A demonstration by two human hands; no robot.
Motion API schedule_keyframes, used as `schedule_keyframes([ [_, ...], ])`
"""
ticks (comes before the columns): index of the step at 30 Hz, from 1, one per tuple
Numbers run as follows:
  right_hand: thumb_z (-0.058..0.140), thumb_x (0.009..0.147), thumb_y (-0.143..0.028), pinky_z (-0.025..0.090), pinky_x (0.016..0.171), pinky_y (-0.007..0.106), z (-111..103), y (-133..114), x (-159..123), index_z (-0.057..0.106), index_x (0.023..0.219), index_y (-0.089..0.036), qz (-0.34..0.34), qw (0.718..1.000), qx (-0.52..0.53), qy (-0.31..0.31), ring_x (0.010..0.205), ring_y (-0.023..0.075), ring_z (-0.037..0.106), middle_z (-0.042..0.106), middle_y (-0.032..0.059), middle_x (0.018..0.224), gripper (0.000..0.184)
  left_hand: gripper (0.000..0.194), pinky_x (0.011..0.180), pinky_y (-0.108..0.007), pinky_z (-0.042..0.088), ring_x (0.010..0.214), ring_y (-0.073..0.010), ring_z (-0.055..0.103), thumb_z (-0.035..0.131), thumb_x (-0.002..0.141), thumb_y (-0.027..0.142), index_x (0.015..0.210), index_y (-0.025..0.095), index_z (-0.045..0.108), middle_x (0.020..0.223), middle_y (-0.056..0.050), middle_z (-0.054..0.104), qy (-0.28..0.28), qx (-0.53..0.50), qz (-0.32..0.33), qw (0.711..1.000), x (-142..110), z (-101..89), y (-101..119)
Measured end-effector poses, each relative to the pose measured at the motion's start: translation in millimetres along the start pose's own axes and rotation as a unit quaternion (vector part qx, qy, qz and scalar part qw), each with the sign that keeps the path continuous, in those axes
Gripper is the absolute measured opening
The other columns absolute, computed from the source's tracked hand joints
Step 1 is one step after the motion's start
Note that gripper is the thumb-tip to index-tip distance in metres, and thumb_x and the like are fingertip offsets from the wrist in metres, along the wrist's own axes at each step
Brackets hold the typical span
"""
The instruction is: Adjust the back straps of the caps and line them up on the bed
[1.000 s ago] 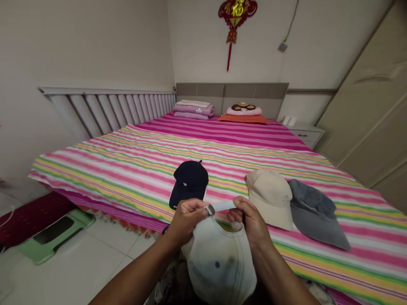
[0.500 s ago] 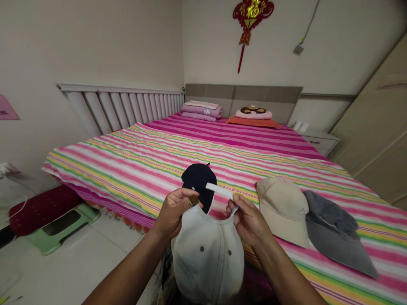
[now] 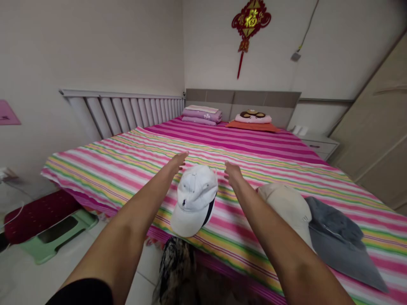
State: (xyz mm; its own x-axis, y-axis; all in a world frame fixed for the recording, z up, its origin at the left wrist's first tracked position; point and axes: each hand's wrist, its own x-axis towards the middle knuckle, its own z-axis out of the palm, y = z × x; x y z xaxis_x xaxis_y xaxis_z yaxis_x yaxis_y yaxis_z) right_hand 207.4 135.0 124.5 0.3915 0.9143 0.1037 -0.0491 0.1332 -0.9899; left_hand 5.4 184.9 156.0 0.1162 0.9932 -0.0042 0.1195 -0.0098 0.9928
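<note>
A white cap [image 3: 194, 199] lies on the striped bed [image 3: 133, 161], stacked over a dark navy cap [image 3: 210, 210] of which only an edge shows. My left hand [image 3: 177, 162] reaches out flat just past the white cap's back left, fingers stretched, holding nothing. My right hand [image 3: 233, 173] is at the cap's back right, fingers extended and empty. Both hands hover close to the cap without gripping it. A beige cap [image 3: 288, 207] and a grey cap [image 3: 337, 235] lie to the right, overlapping.
Folded purple bedding [image 3: 201, 114] and an orange-pink pillow stack [image 3: 252, 120] sit at the headboard. A green stool [image 3: 52, 235] and red mat [image 3: 34, 214] are on the floor at left. A nightstand [image 3: 318, 143] and wardrobe [image 3: 378, 140] stand right.
The white cap, held by its back strap in both hands before, now lies on the bed over the navy cap. Both hands have let go and opened.
</note>
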Motion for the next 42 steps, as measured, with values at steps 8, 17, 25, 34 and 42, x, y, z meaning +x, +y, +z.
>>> schedule_keyframes([
  [8,0.054,0.071,-0.036,0.042,0.062,0.031,-64,75,-96,0.057,0.068,-0.017,-0.064,0.977,-0.205,-0.011,0.064,0.0180,0.055,0.059,0.0013,0.065,0.019,0.066,0.103,-0.040,0.018,0.124,-0.0280,0.030,0.067,0.057,0.044,0.114,0.015,0.050,0.131,-0.014,0.041,-0.038,0.265,0.257,0.929,-60,4.3,-64],
  [17,0.050,0.073,-0.037,0.026,0.092,0.046,-182,38,-84,0.043,0.117,-0.006,-0.088,0.824,-0.507,0.236,0.118,0.0351,0.033,0.041,0.0244,0.126,0.054,0.009,0.098,-0.044,0.019,0.094,-0.0234,0.053,0.054,0.071,0.028,0.071,0.020,0.052,0.090,-0.006,0.063,0.074,0.446,0.329,0.829,-44,28.8,-53],
  [25,0.045,0.078,-0.036,0.037,0.061,0.033,-206,35,-61,0.058,0.094,-0.011,0.011,0.789,-0.574,0.218,0.079,0.0266,0.058,0.063,0.0145,0.087,0.032,0.016,0.094,-0.045,0.029,0.109,-0.0273,0.045,0.052,0.071,0.025,0.084,0.017,0.053,0.105,-0.013,0.058,0.077,0.408,0.349,0.840,-70,46.1,-65],
  [34,0.042,0.080,-0.033,0.032,0.054,0.031,-207,31,-64,0.060,0.082,-0.013,-0.027,0.785,-0.585,0.200,0.067,0.0233,0.056,0.063,0.0122,0.077,0.027,0.018,0.092,-0.038,0.033,0.097,-0.0223,0.052,0.063,0.063,0.027,0.080,0.020,0.060,0.094,-0.007,0.060,-0.166,-0.006,0.117,0.979,-141,128.8,-106],
  [42,0.043,0.082,-0.029,0.040,0.076,0.034,-166,24,-151,0.057,0.090,-0.017,-0.262,0.794,-0.529,0.144,0.085,0.0233,0.056,0.063,0.0106,0.088,0.020,0.048,0.084,-0.031,0.039,0.088,-0.0171,0.057,0.056,0.066,0.056,0.091,0.015,0.055,0.091,-0.008,0.061,-0.252,-0.309,-0.198,0.895,-127,161.6,-100],
])
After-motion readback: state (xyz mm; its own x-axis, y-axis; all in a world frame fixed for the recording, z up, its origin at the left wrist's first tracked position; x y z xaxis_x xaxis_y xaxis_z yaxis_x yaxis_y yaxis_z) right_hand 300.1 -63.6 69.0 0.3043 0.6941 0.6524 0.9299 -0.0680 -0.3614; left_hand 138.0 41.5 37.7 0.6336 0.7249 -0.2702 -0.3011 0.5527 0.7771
